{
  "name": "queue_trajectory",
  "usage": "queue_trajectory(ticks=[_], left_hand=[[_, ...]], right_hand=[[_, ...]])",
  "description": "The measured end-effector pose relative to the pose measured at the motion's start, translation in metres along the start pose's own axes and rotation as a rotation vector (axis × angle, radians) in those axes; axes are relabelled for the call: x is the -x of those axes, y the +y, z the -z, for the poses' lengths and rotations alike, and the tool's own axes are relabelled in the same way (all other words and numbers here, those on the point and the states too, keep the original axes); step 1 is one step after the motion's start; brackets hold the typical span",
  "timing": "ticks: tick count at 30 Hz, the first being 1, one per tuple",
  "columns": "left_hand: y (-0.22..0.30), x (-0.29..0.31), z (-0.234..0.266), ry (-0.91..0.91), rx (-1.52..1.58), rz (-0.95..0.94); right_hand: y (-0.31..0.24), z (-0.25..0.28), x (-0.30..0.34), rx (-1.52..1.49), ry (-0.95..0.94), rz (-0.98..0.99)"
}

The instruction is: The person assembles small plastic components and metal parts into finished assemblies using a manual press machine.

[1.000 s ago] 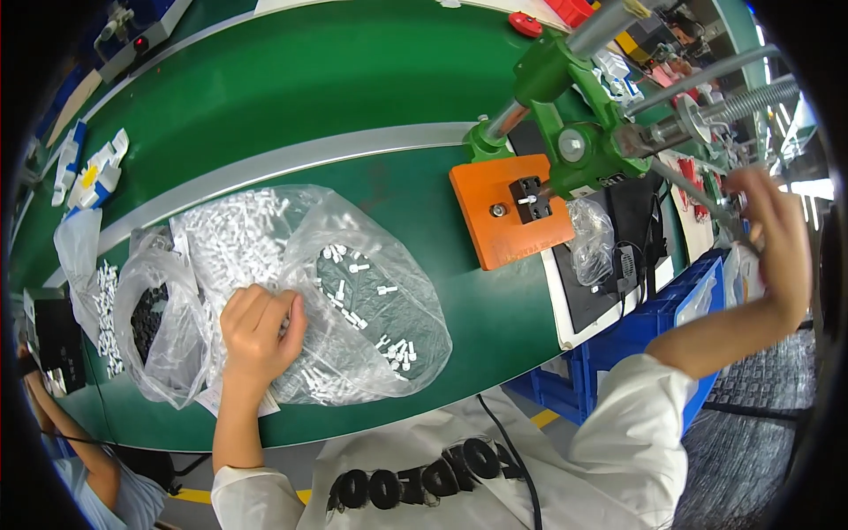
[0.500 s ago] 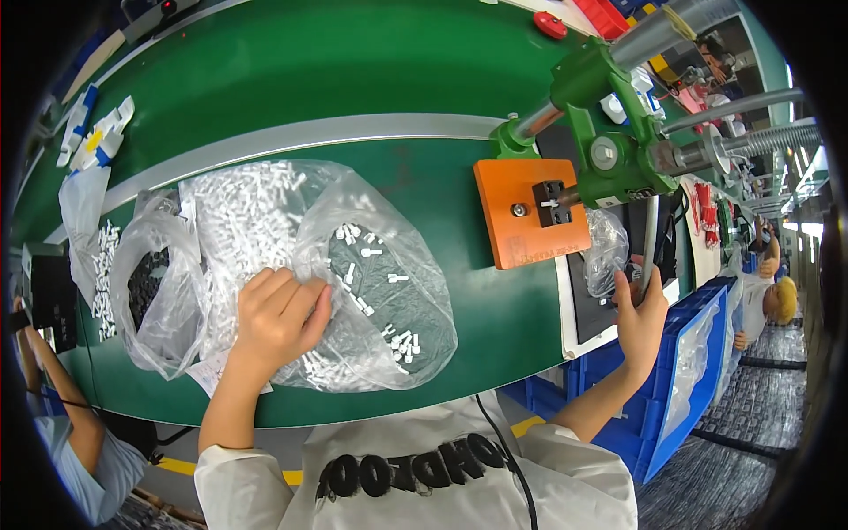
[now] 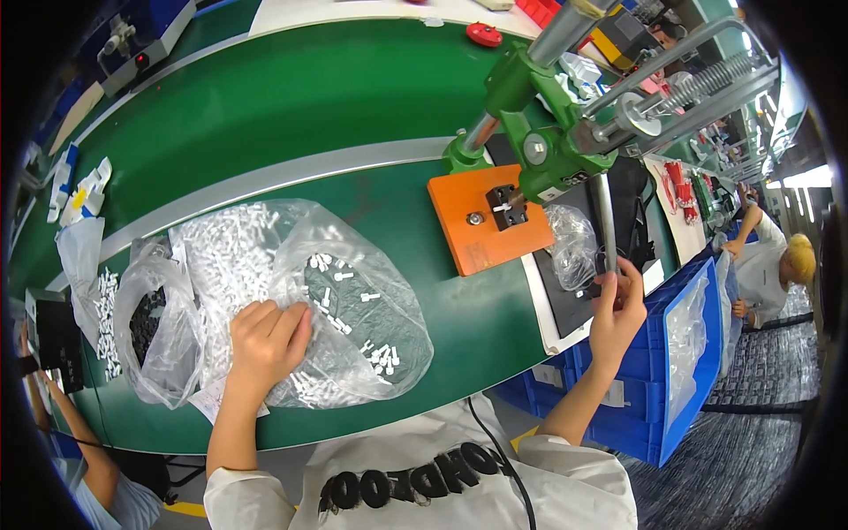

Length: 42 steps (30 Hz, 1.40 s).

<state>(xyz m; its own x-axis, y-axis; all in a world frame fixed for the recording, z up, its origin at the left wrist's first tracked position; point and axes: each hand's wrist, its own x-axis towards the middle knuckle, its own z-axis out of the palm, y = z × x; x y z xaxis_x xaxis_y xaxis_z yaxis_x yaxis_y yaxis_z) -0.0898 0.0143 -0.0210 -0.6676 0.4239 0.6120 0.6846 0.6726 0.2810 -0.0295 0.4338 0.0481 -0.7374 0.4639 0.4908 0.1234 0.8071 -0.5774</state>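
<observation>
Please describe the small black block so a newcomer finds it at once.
On the green table, find the green press at right. An orange plate lies at its foot. The black block sits on it, darker and boxier than the round metal fitting beside it.

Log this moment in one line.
left hand: curled over clear bag, white parts inside | right hand: around press lever, lower end | orange plate: black fixture on top

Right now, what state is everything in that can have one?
left hand: curled, any contents hidden
right hand: curled around lever end
lever: pointing downward in the picture
large bag: open, white parts inside
small bag: open, dark parts inside
black block: white piece in it
blue bin: open, clear plastic inside
</observation>
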Motion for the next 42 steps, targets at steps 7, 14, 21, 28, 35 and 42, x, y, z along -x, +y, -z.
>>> queue_trajectory(ticks=[7,14,21,28,35,42], left_hand=[[0.003,0.002,0.000,-0.002,-0.012,-0.019],[0.004,0.001,0.000,0.033,-0.006,-0.047],[0.004,0.000,0.003,0.040,-0.007,-0.029],[0.006,-0.003,0.009,0.029,-0.020,-0.065],[0.001,0.001,0.011,0.034,-0.019,-0.080],[0.007,-0.004,0.010,-0.036,0.010,-0.086]], right_hand=[[-0.011,0.037,-0.004,0.004,0.242,0.208],[-0.046,0.064,-0.116,-0.594,0.409,0.527],[-0.130,0.009,-0.217,-1.095,0.230,0.510],[-0.136,-0.013,-0.214,-1.064,0.268,0.408],[-0.061,-0.074,-0.164,-0.388,0.341,0.445],[0.012,-0.066,-0.010,-0.473,-0.019,0.067]])
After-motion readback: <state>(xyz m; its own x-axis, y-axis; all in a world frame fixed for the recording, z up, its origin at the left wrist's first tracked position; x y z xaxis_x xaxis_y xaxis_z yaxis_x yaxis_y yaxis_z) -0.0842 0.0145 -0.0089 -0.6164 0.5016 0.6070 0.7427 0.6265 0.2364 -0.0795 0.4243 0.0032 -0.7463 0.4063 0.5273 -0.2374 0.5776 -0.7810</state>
